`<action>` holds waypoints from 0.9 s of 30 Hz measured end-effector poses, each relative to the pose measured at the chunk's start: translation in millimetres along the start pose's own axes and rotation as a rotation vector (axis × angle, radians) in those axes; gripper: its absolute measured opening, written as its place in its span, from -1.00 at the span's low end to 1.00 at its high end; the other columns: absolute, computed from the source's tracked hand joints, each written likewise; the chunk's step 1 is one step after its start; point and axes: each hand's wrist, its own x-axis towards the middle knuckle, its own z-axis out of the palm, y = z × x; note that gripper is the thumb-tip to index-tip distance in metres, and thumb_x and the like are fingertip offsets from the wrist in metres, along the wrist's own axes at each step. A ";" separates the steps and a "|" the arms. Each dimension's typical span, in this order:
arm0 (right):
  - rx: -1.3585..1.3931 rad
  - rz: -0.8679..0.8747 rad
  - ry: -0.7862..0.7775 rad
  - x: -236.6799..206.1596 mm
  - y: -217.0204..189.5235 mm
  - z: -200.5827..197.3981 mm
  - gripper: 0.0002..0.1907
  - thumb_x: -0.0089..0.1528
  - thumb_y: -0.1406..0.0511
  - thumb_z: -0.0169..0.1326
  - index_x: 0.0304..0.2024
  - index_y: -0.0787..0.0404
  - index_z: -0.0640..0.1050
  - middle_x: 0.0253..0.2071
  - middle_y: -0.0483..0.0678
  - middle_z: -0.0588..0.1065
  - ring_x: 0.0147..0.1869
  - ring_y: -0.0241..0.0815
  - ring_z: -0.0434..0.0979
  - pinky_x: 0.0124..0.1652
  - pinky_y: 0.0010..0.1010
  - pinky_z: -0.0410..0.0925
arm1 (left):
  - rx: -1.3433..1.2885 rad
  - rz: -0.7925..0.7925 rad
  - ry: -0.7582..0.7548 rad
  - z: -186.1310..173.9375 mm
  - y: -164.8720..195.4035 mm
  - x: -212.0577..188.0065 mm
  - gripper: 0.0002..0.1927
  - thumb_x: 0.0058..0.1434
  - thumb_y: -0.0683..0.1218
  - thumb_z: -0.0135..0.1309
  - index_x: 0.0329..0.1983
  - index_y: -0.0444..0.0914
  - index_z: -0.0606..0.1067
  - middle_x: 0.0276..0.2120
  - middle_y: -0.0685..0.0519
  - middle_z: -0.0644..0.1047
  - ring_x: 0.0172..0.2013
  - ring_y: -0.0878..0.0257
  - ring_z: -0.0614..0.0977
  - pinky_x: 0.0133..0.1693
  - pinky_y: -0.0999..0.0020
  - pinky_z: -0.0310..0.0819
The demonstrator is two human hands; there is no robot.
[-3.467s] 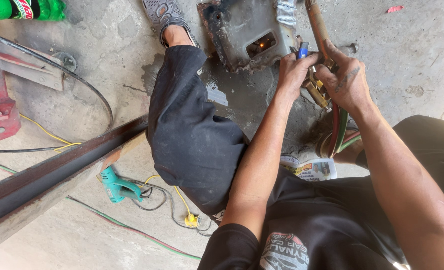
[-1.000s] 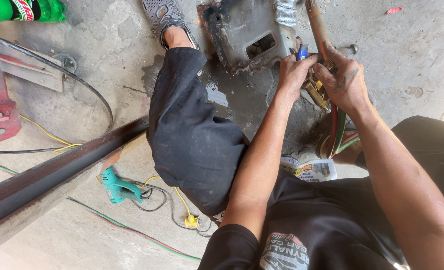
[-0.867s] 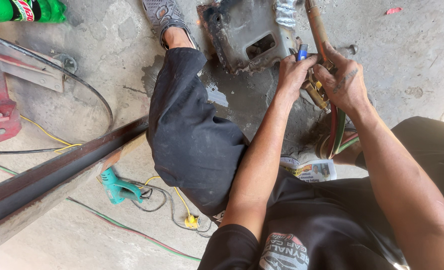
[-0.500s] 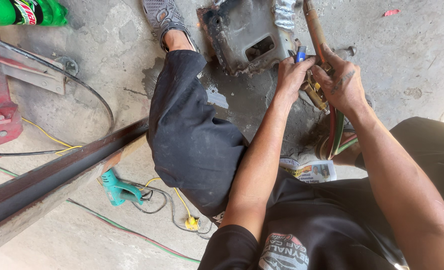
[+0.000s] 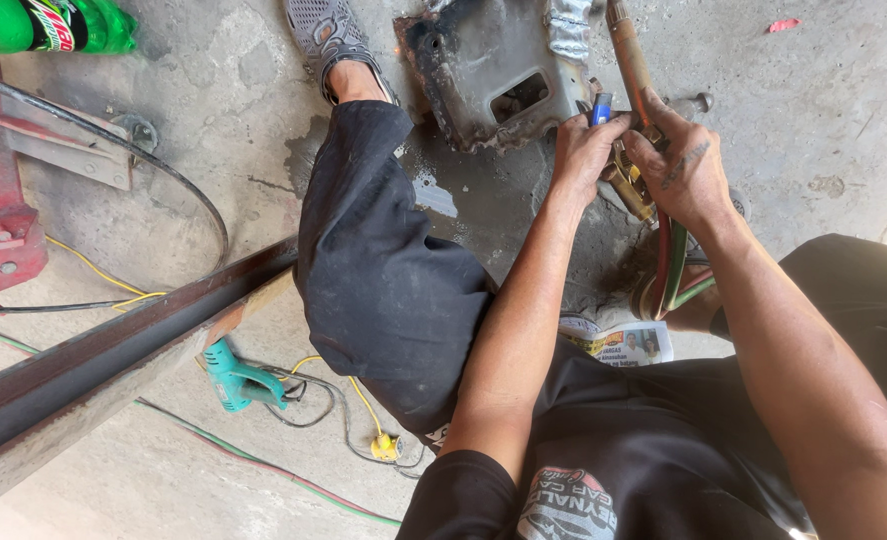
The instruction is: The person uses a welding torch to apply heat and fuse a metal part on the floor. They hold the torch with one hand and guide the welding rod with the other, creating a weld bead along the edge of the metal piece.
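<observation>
Brass-bodied cutting torch is gripped just right of the rusty steel bracket by the right hand, fingers curled around its handle, while a small blue lighter is pinched in the closed left hand. Probably best done with the lighter kept right at the torch and both steadied clear of the red and green hoses below. Counted: one torch, one lighter, one bracket, two hoses.

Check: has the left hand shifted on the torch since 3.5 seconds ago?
No. The left hand stays beside the rusty metal part, gripping the torch.
</observation>
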 end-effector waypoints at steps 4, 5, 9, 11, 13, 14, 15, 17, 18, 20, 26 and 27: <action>0.001 0.003 -0.001 -0.3 -1.5 -0.7 -0.37 0.36 0.24 0.11 0.46 0.28 0.36 -0.28 0.16 0.58 -0.27 -0.21 0.57 -0.25 -0.30 0.42 | 0.002 0.002 -0.005 0.1 -0.1 0.4 -0.81 0.23 -0.08 0.18 -0.30 -0.33 0.61 -0.62 0.19 0.42 -0.65 0.46 0.38 -0.66 0.46 0.16; -0.007 0.022 -0.007 -0.2 -2.3 -0.7 -0.37 0.36 0.24 0.10 0.46 0.28 0.35 -0.30 0.15 0.57 -0.29 -0.21 0.57 -0.26 -0.29 0.41 | 0.015 0.003 -0.006 -0.3 -0.6 0.8 -0.81 0.23 -0.08 0.18 -0.30 -0.33 0.61 -0.62 0.19 0.42 -0.65 0.46 0.38 -0.66 0.46 0.17; -0.011 0.067 -0.024 -0.6 -3.5 -0.9 -0.36 0.36 0.23 0.08 0.46 0.27 0.34 -0.33 0.13 0.57 -0.34 -0.20 0.57 -0.30 -0.28 0.41 | 0.062 0.017 0.011 -0.3 -4.3 2.9 -0.81 0.24 -0.08 0.19 -0.31 -0.34 0.61 -0.59 0.17 0.44 -0.62 0.45 0.41 -0.63 0.46 0.21; -0.009 0.052 -0.019 -0.8 -2.6 -0.4 -0.36 0.36 0.23 0.08 0.46 0.28 0.34 -0.33 0.13 0.56 -0.33 -0.21 0.57 -0.29 -0.29 0.41 | 0.048 0.021 0.004 -0.9 -5.2 3.4 -0.80 0.23 -0.08 0.18 -0.30 -0.34 0.61 -0.59 0.17 0.45 -0.62 0.45 0.42 -0.62 0.45 0.23; -0.017 0.011 -0.005 -0.3 -1.1 -0.2 -0.36 0.36 0.24 0.09 0.47 0.30 0.35 -0.34 0.13 0.56 -0.29 -0.22 0.56 -0.26 -0.30 0.41 | 0.030 0.017 -0.001 -1.1 -4.8 3.7 -0.80 0.23 -0.08 0.18 -0.30 -0.34 0.61 -0.58 0.16 0.45 -0.61 0.44 0.41 -0.62 0.44 0.23; -0.016 0.006 -0.004 -0.2 -0.4 0.1 -0.36 0.36 0.24 0.10 0.47 0.30 0.35 -0.33 0.13 0.56 -0.29 -0.22 0.56 -0.26 -0.29 0.41 | 0.018 0.010 -0.002 -1.1 -4.6 3.4 -0.80 0.23 -0.08 0.18 -0.31 -0.34 0.61 -0.59 0.16 0.45 -0.62 0.44 0.41 -0.63 0.43 0.22; -0.015 0.002 -0.002 -0.2 0.4 0.3 -0.36 0.36 0.24 0.10 0.47 0.29 0.35 -0.33 0.12 0.56 -0.29 -0.22 0.56 -0.25 -0.29 0.41 | 0.006 0.002 -0.003 -1.0 -4.4 3.2 -0.80 0.23 -0.08 0.18 -0.31 -0.34 0.61 -0.59 0.16 0.44 -0.62 0.43 0.41 -0.63 0.42 0.21; -0.011 0.010 -0.003 -0.6 1.9 0.5 -0.36 0.35 0.24 0.10 0.47 0.28 0.36 -0.33 0.12 0.55 -0.28 -0.22 0.55 -0.25 -0.29 0.41 | -0.002 0.000 -0.006 -0.9 -4.3 2.7 -0.80 0.23 -0.07 0.17 -0.32 -0.34 0.60 -0.58 0.15 0.46 -0.61 0.43 0.42 -0.63 0.42 0.23; -0.007 0.022 -0.006 -0.2 2.2 0.6 -0.36 0.35 0.24 0.10 0.47 0.28 0.36 -0.33 0.12 0.55 -0.29 -0.23 0.55 -0.25 -0.30 0.41 | -0.006 0.000 -0.007 -1.1 -4.2 2.7 -0.80 0.23 -0.07 0.17 -0.32 -0.34 0.60 -0.58 0.14 0.46 -0.61 0.42 0.43 -0.63 0.42 0.24; -0.002 0.024 -0.008 -0.3 2.8 0.9 -0.36 0.35 0.24 0.10 0.47 0.28 0.36 -0.33 0.12 0.55 -0.28 -0.23 0.55 -0.25 -0.30 0.41 | -0.024 0.007 -0.016 -1.0 -4.5 3.5 -0.80 0.23 -0.08 0.17 -0.32 -0.34 0.61 -0.56 0.13 0.49 -0.59 0.42 0.46 -0.60 0.42 0.28; 0.007 -0.001 0.001 -0.8 3.2 0.4 -0.36 0.35 0.24 0.10 0.47 0.29 0.35 -0.32 0.11 0.55 -0.27 -0.25 0.54 -0.24 -0.32 0.41 | -0.029 0.021 -0.030 -1.3 -5.7 3.3 -0.78 0.25 -0.08 0.18 -0.32 -0.38 0.60 -0.55 0.12 0.49 -0.57 0.42 0.47 -0.58 0.42 0.29; 0.006 0.003 -0.001 -0.8 3.1 0.2 -0.36 0.35 0.24 0.10 0.47 0.28 0.36 -0.33 0.11 0.54 -0.27 -0.25 0.54 -0.24 -0.32 0.41 | -0.031 0.026 -0.032 -1.3 -5.2 3.3 -0.78 0.25 -0.08 0.18 -0.31 -0.38 0.60 -0.55 0.12 0.49 -0.57 0.42 0.47 -0.58 0.42 0.29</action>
